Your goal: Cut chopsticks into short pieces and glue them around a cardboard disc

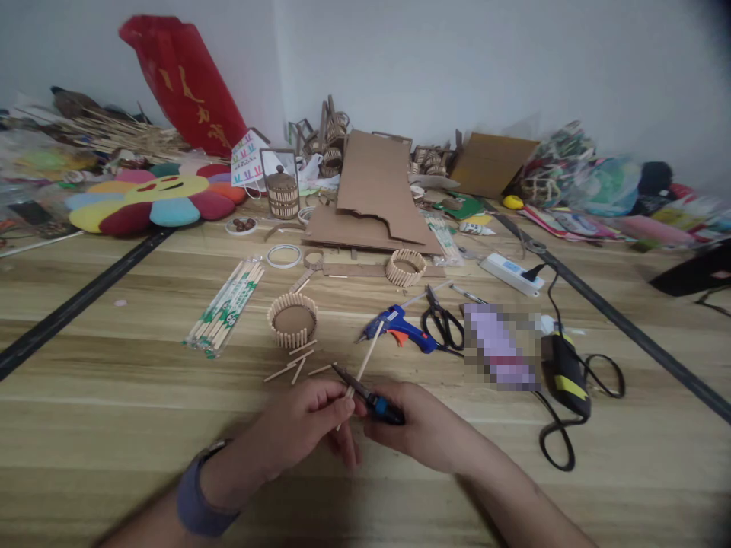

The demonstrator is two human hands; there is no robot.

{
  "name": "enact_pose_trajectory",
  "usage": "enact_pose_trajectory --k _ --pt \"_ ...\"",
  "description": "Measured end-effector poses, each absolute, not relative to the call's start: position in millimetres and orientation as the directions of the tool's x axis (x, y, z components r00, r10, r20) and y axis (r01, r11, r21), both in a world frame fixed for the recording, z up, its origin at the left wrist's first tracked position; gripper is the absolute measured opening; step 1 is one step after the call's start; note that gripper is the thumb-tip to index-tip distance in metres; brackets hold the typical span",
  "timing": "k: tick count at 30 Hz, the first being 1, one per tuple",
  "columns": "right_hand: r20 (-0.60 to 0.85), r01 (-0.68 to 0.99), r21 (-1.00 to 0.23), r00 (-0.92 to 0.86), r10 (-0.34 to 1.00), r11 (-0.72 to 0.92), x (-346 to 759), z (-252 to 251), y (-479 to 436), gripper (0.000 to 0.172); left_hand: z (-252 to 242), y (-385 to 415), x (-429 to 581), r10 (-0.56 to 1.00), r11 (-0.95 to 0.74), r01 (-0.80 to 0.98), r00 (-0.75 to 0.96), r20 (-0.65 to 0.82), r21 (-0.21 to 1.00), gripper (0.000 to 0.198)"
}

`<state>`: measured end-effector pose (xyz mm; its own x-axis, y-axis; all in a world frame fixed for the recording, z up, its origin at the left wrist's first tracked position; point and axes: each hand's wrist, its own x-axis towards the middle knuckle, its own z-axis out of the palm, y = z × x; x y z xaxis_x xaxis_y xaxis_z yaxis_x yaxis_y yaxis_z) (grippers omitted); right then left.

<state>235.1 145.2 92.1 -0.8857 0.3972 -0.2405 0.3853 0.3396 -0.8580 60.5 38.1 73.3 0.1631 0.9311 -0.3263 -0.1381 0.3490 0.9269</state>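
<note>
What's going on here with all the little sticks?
A person is working at a wooden table. The left hand holds a thin wooden stick, and the right hand holds small cutters whose tips cross it. Short stick pieces lie just ahead, beside a little round basket walled with such pieces. A blue glue gun and black scissors sit to the right.

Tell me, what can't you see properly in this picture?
Head view only:
Purple-and-white patch beside the black scissors: pixelated, unidentifiable.
Dark pointed blue-handled tool: its handle end is hidden inside the right hand.
Thin wooden stick: lower end hidden behind the left hand.
Black object: cut off by the right edge, blurred.
Small brown bits in the white dish: too small.
</note>
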Motion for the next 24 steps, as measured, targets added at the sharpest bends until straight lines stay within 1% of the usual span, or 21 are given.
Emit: enact_pose_trajectory --k 6,12,15,18,21,24 --pt "-0.245 0.372 -0.871 -0.895 0.372 0.321 236.3 90.5 146.5 0.004 75.5 38.4 61.0 0.922 0.371 -0.143 0.169 -0.347 0.917 0.053" --pt "-0.256 0.371 -0.879 -0.896 0.362 0.299 237.6 94.8 144.7 0.001 75.7 39.8 64.9 0.922 0.379 -0.209 0.171 -0.348 0.901 0.052" --pt "-0.254 0.372 -0.872 -0.899 0.357 0.318 238.6 98.2 144.7 0.005 74.2 39.6 66.5 0.923 0.375 -0.223 0.181 -0.34 0.9 0.053" --pt "-0.217 0.349 -0.868 -0.906 0.362 0.353 238.9 102.6 145.4 0.011 74.4 39.6 67.8 0.922 0.374 -0.209 0.192 -0.337 0.904 0.053" --pt "-0.166 0.317 -0.863 -0.914 0.371 0.393 239.0 105.9 145.6 0.012 75.8 40.0 69.0 0.921 0.37 -0.181 0.203 -0.334 0.911 0.053" --pt "-0.182 0.336 -0.855 -0.908 0.376 0.396 240.3 106.1 145.5 0.012 77.3 40.4 70.0 0.921 0.365 -0.161 0.208 -0.33 0.917 0.053"
